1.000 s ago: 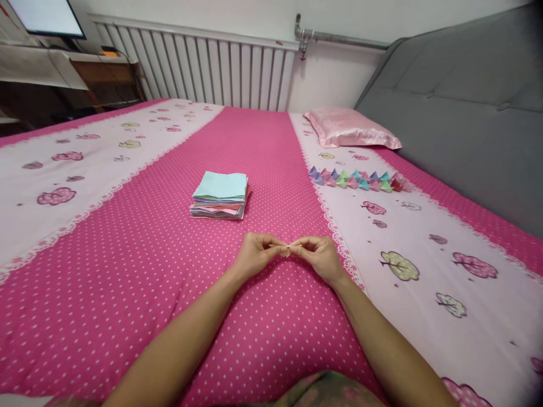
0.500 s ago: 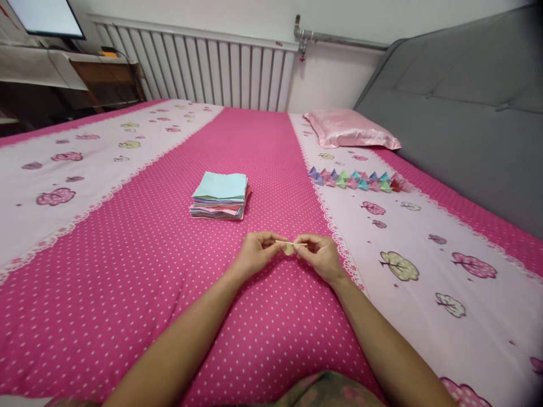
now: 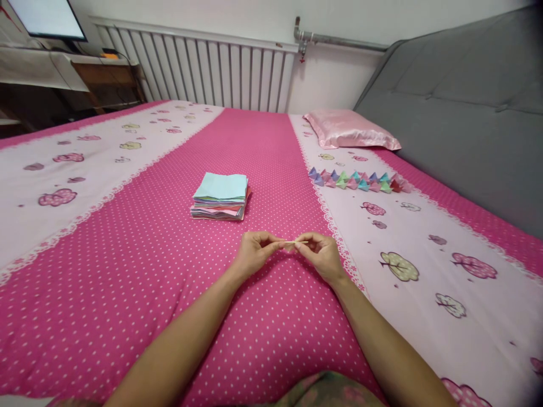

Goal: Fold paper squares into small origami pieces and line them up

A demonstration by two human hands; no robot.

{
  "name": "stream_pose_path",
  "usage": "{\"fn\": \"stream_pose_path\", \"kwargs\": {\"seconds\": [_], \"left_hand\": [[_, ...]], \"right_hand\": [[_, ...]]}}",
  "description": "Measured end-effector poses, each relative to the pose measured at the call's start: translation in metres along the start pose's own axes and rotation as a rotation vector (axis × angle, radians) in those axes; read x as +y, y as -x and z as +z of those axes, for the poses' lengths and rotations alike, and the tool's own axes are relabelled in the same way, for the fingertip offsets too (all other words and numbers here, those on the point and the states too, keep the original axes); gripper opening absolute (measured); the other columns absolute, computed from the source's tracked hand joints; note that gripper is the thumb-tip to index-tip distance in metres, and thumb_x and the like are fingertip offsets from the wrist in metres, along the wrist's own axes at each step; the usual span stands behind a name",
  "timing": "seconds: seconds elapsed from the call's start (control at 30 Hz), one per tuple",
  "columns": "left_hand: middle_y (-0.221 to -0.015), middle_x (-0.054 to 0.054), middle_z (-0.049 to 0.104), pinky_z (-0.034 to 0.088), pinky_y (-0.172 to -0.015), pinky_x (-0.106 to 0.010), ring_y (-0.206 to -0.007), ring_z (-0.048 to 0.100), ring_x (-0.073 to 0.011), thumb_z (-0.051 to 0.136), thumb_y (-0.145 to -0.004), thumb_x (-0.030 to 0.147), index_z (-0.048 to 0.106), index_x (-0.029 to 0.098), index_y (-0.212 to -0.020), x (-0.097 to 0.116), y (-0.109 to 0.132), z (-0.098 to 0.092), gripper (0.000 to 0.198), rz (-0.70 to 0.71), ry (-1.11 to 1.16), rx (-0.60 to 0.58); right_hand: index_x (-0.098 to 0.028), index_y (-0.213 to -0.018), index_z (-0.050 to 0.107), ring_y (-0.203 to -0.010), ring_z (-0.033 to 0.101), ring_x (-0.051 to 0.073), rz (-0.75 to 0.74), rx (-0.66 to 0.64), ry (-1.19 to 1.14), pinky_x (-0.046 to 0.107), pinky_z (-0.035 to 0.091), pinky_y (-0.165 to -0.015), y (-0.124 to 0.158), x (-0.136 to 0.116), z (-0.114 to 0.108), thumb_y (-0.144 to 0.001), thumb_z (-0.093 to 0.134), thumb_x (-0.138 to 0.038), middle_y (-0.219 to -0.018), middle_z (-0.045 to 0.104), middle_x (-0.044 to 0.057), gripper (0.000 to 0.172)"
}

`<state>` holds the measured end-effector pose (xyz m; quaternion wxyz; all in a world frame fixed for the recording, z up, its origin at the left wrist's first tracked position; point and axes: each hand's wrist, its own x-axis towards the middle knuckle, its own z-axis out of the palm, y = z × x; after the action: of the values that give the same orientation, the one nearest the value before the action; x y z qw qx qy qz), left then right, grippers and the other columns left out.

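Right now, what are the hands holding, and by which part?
A small pale folded paper, seen edge-on: the left hand pinches its left end, the right hand its right end.

I can read no word, number, label or brand anywhere in my view. The folded paper (image 3: pixel 292 243), pinched between my left grip (image 3: pixel 254 254) and my right grip (image 3: pixel 322 257), shows only a thin edge, too small to tell any print. The paper stack (image 3: pixel 220 195) shows plain coloured sheets. The bedspread (image 3: pixel 127 254) carries only dots and little tree pictures. The screen (image 3: pixel 46 17) at the far left glows blank.
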<state>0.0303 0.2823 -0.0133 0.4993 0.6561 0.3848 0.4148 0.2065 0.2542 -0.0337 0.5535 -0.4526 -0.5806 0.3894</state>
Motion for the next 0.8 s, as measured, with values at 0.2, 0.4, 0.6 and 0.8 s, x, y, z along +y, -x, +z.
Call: {"fn": "stream_pose_path", "kwargs": {"seconds": [0.2,0.4,0.6,0.8], "left_hand": [[-0.074,-0.009,0.07,0.043,-0.053,-0.022,-0.058,0.059,-0.0122,0.07,-0.065,0.039,0.07,0.009,-0.082,-0.0023,0.0001,0.0037,0.034,-0.121,0.122,-0.058],[-0.071,-0.008,0.068,0.042,-0.052,-0.021,-0.057,0.058,-0.0112,0.07,-0.064,0.041,0.068,0.009,-0.08,-0.0028,0.0017,0.0053,0.035,-0.191,0.177,-0.072],[-0.068,-0.007,0.067,0.042,-0.053,-0.021,-0.057,0.058,-0.0106,0.075,-0.058,0.035,0.066,0.008,-0.074,-0.0006,0.0007,0.0071,0.032,-0.23,0.19,-0.099],[-0.072,-0.007,0.066,0.045,-0.058,-0.022,-0.061,0.06,-0.0113,0.076,-0.055,0.025,0.061,0.008,-0.081,-0.0022,-0.0006,0.0103,0.035,-0.227,0.274,-0.118]], "right_hand": [[-0.018,-0.083,0.064,-0.068,0.064,0.014,-0.018,0.046,-0.042,0.026,0.052,-0.065,-0.0002,0.0015,-0.0005,-0.071,0.067,-0.026,-0.076,0.066,0.002,0.014],[-0.019,-0.084,0.063,-0.07,0.063,0.014,-0.025,0.049,-0.047,0.027,0.052,-0.067,0.0002,-0.0033,0.0,-0.073,0.066,-0.027,-0.078,0.065,0.002,0.014],[-0.019,-0.088,0.063,-0.071,0.063,0.014,-0.027,0.019,-0.056,0.027,0.052,-0.068,0.001,0.0001,0.0005,-0.071,0.068,-0.026,-0.08,0.065,0.002,0.018],[-0.02,-0.1,0.061,-0.082,0.064,0.017,-0.012,-0.018,-0.062,0.032,0.052,-0.077,0.0026,0.0018,0.0042,-0.072,0.067,-0.026,-0.091,0.066,0.005,0.03]]}}
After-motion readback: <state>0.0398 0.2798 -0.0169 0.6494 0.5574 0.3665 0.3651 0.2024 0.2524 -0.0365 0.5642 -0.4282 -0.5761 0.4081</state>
